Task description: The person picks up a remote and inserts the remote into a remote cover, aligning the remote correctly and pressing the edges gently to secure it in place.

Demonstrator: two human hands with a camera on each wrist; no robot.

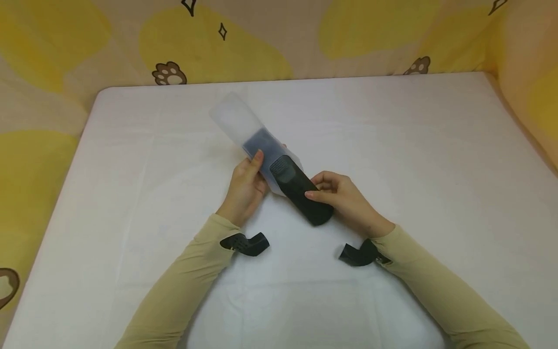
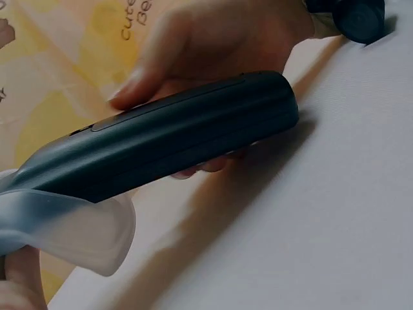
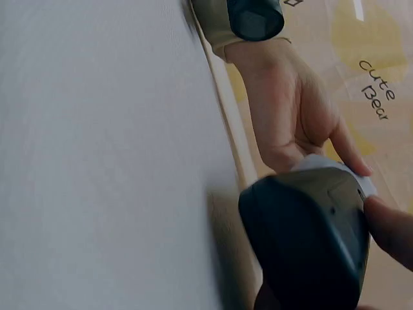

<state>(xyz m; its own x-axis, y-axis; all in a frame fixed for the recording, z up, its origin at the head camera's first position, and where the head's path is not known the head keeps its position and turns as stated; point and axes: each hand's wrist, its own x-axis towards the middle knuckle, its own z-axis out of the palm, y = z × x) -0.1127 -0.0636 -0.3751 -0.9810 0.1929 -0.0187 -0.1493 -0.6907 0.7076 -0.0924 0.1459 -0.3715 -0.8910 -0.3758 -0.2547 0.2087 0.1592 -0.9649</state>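
A thick black handle (image 1: 301, 194) with a ribbed patch at its upper end sticks out of a frosted, see-through plastic sleeve (image 1: 233, 114). A flat, dark bluish part (image 1: 266, 143) shows through the plastic; the tool's exact kind is unclear. My left hand (image 1: 246, 186) grips the sleeve, thumb on top and other fingers mostly hidden beneath. On the handle's lower end, my right hand (image 1: 344, 196) has its thumb on top and its fingers curled around the far side. The left wrist view gives the handle (image 2: 174, 132) side-on, its shadow falling on the table.
White cloth covers the table (image 1: 436, 145). Yellow and beige fabric (image 1: 261, 48) with paw prints hangs along the back and sides. Each sleeved wrist bears a black camera mount, the left mount (image 1: 248, 244) and the right mount (image 1: 364, 253).
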